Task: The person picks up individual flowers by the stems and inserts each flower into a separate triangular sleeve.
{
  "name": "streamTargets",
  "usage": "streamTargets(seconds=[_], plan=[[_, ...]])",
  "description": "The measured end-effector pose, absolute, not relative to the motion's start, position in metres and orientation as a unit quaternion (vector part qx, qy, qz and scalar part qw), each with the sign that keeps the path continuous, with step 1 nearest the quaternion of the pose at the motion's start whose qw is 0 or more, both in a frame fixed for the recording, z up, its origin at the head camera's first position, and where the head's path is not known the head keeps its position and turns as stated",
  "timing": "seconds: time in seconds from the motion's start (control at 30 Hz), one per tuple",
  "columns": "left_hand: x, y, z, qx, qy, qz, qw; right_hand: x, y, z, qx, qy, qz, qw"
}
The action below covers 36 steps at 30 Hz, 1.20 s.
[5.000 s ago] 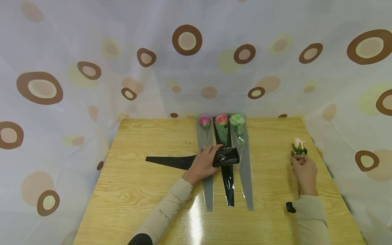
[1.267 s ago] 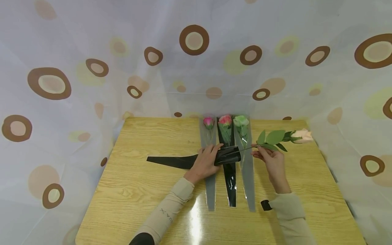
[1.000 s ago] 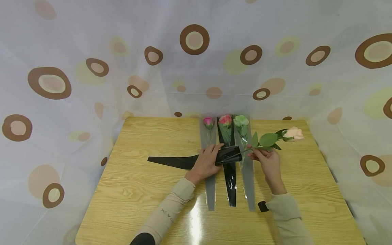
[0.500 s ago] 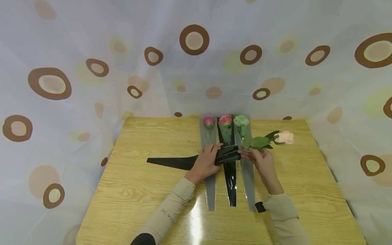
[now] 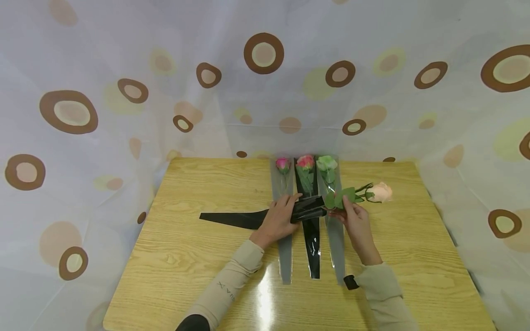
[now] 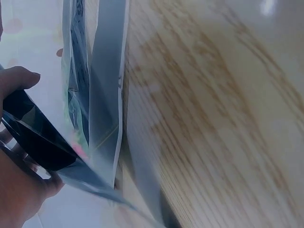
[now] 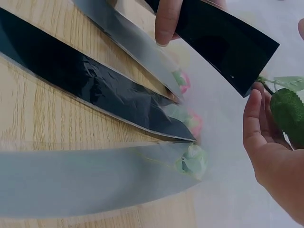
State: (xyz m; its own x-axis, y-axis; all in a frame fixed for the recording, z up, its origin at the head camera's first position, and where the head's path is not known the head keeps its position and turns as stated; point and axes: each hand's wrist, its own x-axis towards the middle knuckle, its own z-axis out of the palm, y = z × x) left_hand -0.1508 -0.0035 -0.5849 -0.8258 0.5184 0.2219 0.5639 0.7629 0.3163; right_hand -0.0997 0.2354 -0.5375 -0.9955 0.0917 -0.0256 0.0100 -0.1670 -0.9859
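My left hand (image 5: pixel 278 219) grips a black flower sleeve (image 5: pixel 308 212) that lies sideways over the wrapped flowers. In the left wrist view, thumb and fingers wrap round the sleeve (image 6: pixel 40 137) on both sides. Its wide mouth faces right. My right hand (image 5: pixel 359 230) pinches the stem of a pale peach rose (image 5: pixel 380 192) near its green leaves (image 5: pixel 344 197). The lower stem runs left into the sleeve's mouth and is hidden there. In the right wrist view, the fingertips of the right hand (image 7: pixel 278 156) are right at the sleeve's edge (image 7: pixel 228 45).
Three wrapped flowers lie side by side under the hands: a magenta rose (image 5: pixel 283 164) in grey, a coral one (image 5: pixel 305 162) in black and a green one (image 5: pixel 327 162) in grey. They rest on a wooden table (image 5: pixel 186 184) against a patterned curtain (image 5: pixel 290 92).
My right hand has brought the peach rose from the table's right side leftward to the sleeve, and its stem has slid further into the mouth. The left hand has kept its hold.
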Motion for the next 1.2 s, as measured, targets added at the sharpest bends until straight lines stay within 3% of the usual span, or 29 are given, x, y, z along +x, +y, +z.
streamTargets(seconds=[0.63, 1.2], plan=[[-0.147, 0.0, -0.583, -0.297, -0.931, -0.2, 0.065, -0.101, 0.224, -0.538, -0.147, -0.703, 0.692, 0.072], [-0.146, 0.003, -0.583, -0.297, -0.933, -0.189, 0.073, -0.099, 0.219, -0.537, -0.124, -0.754, 0.64, 0.08]])
